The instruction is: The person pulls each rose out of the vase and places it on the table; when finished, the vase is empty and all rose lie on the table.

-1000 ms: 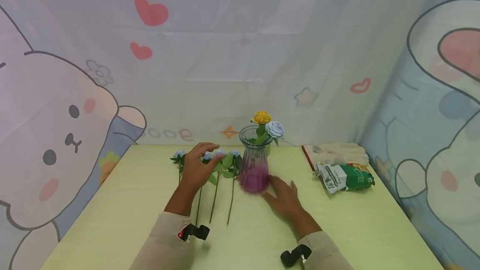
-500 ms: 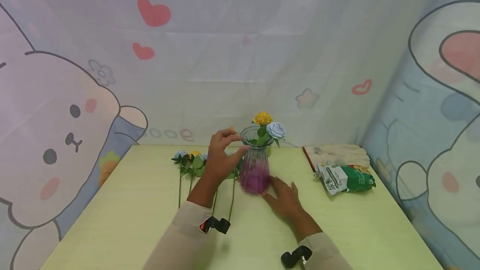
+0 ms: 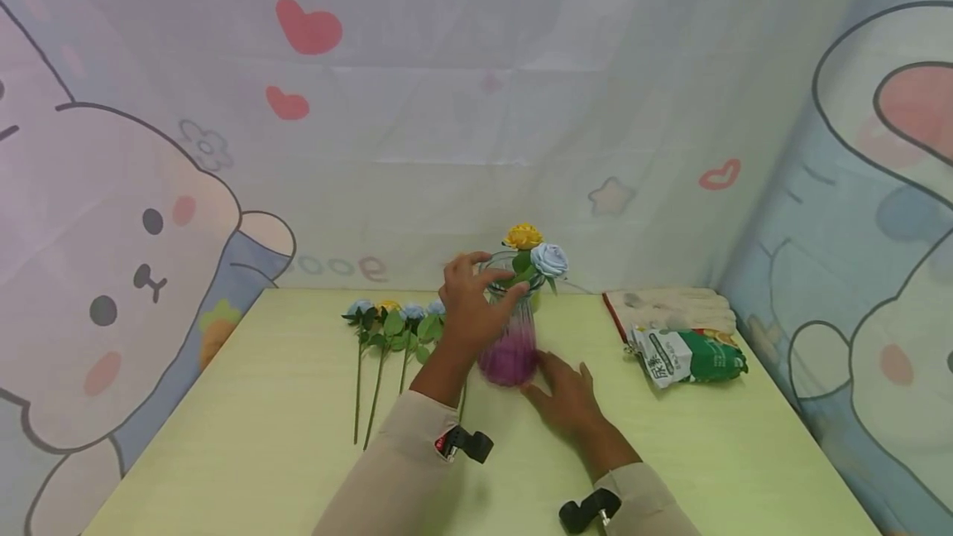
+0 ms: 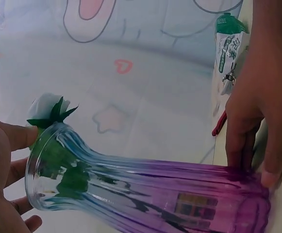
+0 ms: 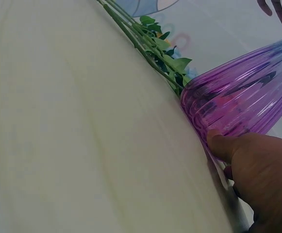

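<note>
A glass vase (image 3: 509,364), purple at the base and bluish at the mouth, stands upright with a yellow rose (image 3: 524,236) and a pale blue rose (image 3: 549,260) leaning to its right. My left hand (image 3: 473,308) is at the vase's mouth, thumb and fingers spread about the rim; in the left wrist view a fingertip meets the green leaf under the pale rose (image 4: 48,108). Low on the vase, my right hand (image 3: 569,398) holds the base, its thumb against the purple glass in the right wrist view.
Several loose roses (image 3: 395,323), blue and yellow with long green stems, lie on the pale yellow table (image 3: 246,404) left of the vase. A green and white packet (image 3: 688,356) overlaps a pair of whitish gloves (image 3: 673,304) at the back right. A printed cloth hangs behind.
My left hand has moved right, from over the loose roses to the vase's mouth. The right hand stays at the base.
</note>
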`<move>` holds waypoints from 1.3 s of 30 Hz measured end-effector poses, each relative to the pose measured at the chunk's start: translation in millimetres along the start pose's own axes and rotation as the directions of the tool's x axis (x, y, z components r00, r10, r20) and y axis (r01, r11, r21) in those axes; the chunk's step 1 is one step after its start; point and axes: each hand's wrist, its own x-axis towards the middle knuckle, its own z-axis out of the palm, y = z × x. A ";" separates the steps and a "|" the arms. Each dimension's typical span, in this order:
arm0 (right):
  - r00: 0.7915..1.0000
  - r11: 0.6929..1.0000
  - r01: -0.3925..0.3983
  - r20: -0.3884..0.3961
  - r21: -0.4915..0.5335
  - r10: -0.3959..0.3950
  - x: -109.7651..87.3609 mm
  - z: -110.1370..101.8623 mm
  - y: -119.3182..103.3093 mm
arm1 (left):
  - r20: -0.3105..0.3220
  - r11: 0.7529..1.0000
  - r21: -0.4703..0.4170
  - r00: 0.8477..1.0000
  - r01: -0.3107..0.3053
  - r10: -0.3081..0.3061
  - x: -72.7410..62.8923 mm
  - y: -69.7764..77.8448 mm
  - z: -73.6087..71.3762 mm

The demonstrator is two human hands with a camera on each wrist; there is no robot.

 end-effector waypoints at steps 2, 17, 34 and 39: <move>1.000 1.000 0.007 -0.012 0.001 -0.007 -1.6 -1.5 -2.2 | -0.003 1.000 0.009 1.000 0.013 -0.013 0.3 2.8 2.7; 1.000 1.000 0.016 -0.022 0.013 -0.015 -2.1 -3.6 -5.8 | -0.203 0.975 -0.097 0.963 -0.198 0.175 7.1 1.2 -7.7; 1.000 1.000 -0.018 0.021 0.014 0.018 -1.5 -2.4 -3.6 | -0.059 0.765 -0.644 0.998 -0.012 -0.033 6.6 -3.3 -31.8; 1.000 1.000 -0.012 0.014 0.014 0.012 -1.7 -1.8 -3.4 | 0.091 0.588 -0.796 0.989 0.144 -0.119 8.8 -10.4 -39.1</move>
